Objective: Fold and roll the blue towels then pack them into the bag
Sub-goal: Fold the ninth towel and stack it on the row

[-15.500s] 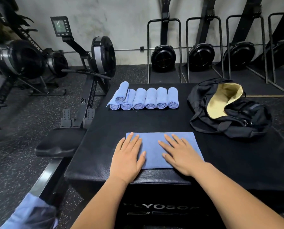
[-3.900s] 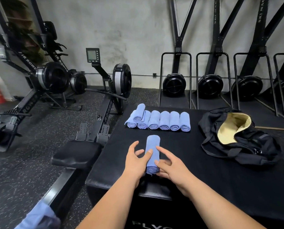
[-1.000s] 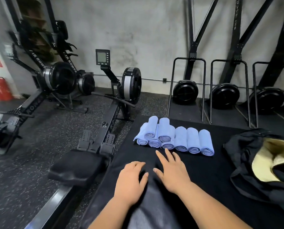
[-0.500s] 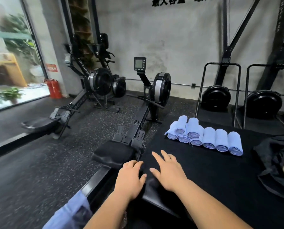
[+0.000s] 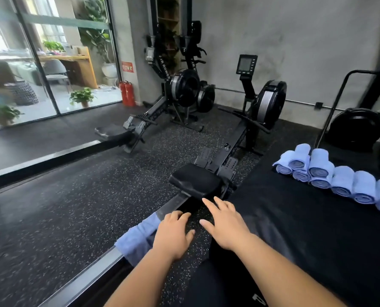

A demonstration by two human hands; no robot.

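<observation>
Several rolled blue towels [image 5: 339,176] lie in a row at the far right on the black box top [image 5: 306,229], two of them stacked on the others. An unrolled blue towel [image 5: 138,238] hangs over the rowing machine's rail at the lower left. My left hand [image 5: 173,235] hovers just right of that towel, fingers apart, holding nothing. My right hand [image 5: 224,222] is spread over the box's left edge, also holding nothing. The bag is out of view.
A rowing machine with its black seat [image 5: 195,181] stands directly left of the box. A second rower [image 5: 180,94] and two red fire extinguishers [image 5: 127,93] are farther back by the glass wall. Speckled rubber floor [image 5: 85,196] lies to the left.
My view has swung further left, so the bag has left the frame and the hanging towel has come closer. Both hands have moved left toward the rail.
</observation>
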